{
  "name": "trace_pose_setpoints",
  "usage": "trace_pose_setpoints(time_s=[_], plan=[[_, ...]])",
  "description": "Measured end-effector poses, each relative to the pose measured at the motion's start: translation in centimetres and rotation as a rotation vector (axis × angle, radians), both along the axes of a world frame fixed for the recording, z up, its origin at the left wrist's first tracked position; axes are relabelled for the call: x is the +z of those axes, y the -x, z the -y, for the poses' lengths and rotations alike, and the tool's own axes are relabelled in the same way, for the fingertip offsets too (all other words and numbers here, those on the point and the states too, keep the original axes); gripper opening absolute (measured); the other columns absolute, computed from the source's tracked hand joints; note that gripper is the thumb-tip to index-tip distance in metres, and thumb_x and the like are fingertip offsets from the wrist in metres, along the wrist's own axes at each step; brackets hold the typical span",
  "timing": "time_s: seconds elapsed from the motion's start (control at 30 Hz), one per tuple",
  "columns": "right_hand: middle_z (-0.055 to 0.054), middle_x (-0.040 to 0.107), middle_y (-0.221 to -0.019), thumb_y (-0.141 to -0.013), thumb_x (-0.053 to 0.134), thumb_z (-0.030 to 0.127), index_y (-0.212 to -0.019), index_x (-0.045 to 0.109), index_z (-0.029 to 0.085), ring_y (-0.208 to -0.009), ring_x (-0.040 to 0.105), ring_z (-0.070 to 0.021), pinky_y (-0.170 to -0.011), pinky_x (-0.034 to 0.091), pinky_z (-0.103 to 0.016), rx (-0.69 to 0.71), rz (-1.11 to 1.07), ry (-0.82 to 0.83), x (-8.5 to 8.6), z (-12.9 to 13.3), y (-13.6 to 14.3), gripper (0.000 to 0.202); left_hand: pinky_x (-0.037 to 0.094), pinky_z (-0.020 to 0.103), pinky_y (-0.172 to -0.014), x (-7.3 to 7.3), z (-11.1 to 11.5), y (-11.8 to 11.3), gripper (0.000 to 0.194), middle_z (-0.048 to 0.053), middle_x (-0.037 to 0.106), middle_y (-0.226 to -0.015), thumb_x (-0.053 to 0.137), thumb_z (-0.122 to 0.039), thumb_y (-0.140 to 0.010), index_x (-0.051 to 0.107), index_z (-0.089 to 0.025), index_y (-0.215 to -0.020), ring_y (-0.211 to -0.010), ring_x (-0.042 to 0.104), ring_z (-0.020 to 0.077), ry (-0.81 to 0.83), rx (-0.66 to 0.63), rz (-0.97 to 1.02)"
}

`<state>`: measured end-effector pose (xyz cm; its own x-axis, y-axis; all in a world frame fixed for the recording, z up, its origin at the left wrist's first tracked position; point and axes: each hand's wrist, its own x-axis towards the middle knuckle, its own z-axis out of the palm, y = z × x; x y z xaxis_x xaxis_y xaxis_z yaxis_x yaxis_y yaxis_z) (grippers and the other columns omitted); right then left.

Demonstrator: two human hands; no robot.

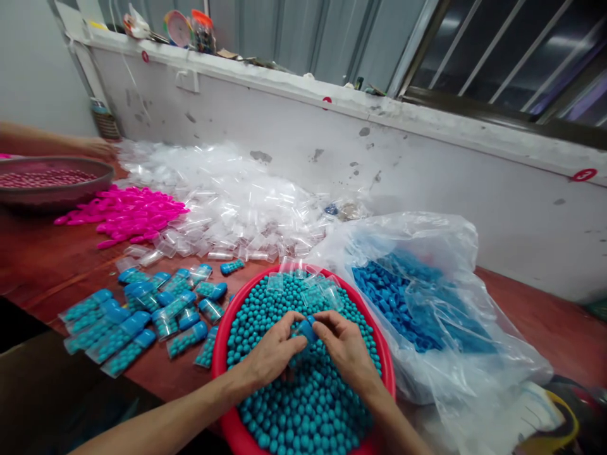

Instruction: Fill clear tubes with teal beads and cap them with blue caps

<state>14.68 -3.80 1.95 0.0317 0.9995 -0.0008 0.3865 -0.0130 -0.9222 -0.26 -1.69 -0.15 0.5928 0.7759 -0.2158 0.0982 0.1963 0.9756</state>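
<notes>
Over a red basin (219, 360) full of teal beads (303, 414), my two hands meet at a small clear plastic container, mostly covered by my fingers. My left hand (272, 351) is closed around its body. The fingers of my right hand (348, 351) pinch the blue cap (309, 330) at its end. Whether the cap is fully seated I cannot tell. Several loose clear containers (275, 283) rest on the beads at the basin's far side. Left of the basin lie several capped containers (128, 335) filled with teal beads.
A clear plastic bag (441, 234) of blue caps (389, 303) lies right of the basin. Behind is a heap of clear containers (237, 189), beside pink caps (130, 215). At far left, another person's hand (97, 148) is near a bowl (52, 199) of pink beads.
</notes>
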Motion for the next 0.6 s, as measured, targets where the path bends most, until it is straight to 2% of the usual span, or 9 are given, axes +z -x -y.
trace_pose_setpoints(time_s=[0.1,0.2,0.27,0.37,0.5,0.6], plan=[[-0.004,0.061,-0.091,-0.078,0.052,0.034,-0.099,0.054,0.019,-0.085,0.056,-0.0197,-0.077,0.043,-0.031,0.048,0.197,-0.057,0.1,1.1,0.8,0.027,0.036,0.019,-0.039,-0.1,0.0,0.0,0.035,-0.007,0.043,-0.065,0.043,-0.024,-0.077,0.037,-0.019,-0.111,-0.043,0.040,0.0063,-0.014,0.047,0.017],[-0.009,0.049,-0.117,-0.064,0.067,0.035,-0.125,0.034,0.018,-0.106,0.048,-0.0245,-0.087,0.039,-0.035,0.151,0.346,-0.065,0.0,1.8,1.3,0.071,0.038,0.021,-0.056,0.0,-0.1,0.1,0.044,-0.004,0.048,-0.073,0.046,-0.024,-0.078,0.036,-0.019,-0.120,-0.058,0.043,0.0085,-0.096,0.082,0.105],[-0.012,0.043,-0.123,-0.059,0.070,0.036,-0.131,0.024,0.018,-0.110,0.045,-0.0273,-0.087,0.040,-0.038,0.197,0.434,-0.055,-0.3,1.9,1.7,0.088,0.037,0.023,-0.063,0.1,-0.2,0.1,0.048,-0.003,0.049,-0.076,0.047,-0.027,-0.078,0.035,-0.019,-0.124,-0.063,0.042,0.0097,-0.108,0.085,0.137],[-0.012,0.047,-0.115,-0.064,0.064,0.038,-0.129,0.026,0.018,-0.097,0.054,-0.0271,-0.077,0.045,-0.039,0.143,0.507,-0.069,-0.6,1.8,2.3,0.078,0.035,0.023,-0.062,0.4,-0.1,0.1,0.043,-0.004,0.048,-0.073,0.046,-0.030,-0.079,0.040,-0.018,-0.120,-0.062,0.040,0.0103,-0.087,0.083,0.151],[-0.011,0.053,-0.098,-0.065,0.060,0.033,-0.116,0.039,0.016,-0.080,0.058,-0.0256,-0.067,0.047,-0.038,0.044,0.578,-0.172,-0.9,1.7,3.3,0.058,0.032,0.021,-0.056,0.7,0.0,0.0,0.027,-0.006,0.043,-0.064,0.048,-0.029,-0.078,0.049,-0.017,-0.101,-0.058,0.037,0.0094,-0.069,0.099,0.127],[-0.013,0.053,-0.095,-0.063,0.060,0.034,-0.114,0.040,0.013,-0.078,0.058,-0.0279,-0.064,0.048,-0.040,0.025,0.659,-0.195,-1.1,1.7,3.9,0.059,0.031,0.020,-0.053,0.6,-0.1,-0.1,0.021,-0.007,0.041,-0.060,0.048,-0.028,-0.077,0.050,-0.017,-0.096,-0.056,0.035,0.0093,-0.090,0.144,0.056]])
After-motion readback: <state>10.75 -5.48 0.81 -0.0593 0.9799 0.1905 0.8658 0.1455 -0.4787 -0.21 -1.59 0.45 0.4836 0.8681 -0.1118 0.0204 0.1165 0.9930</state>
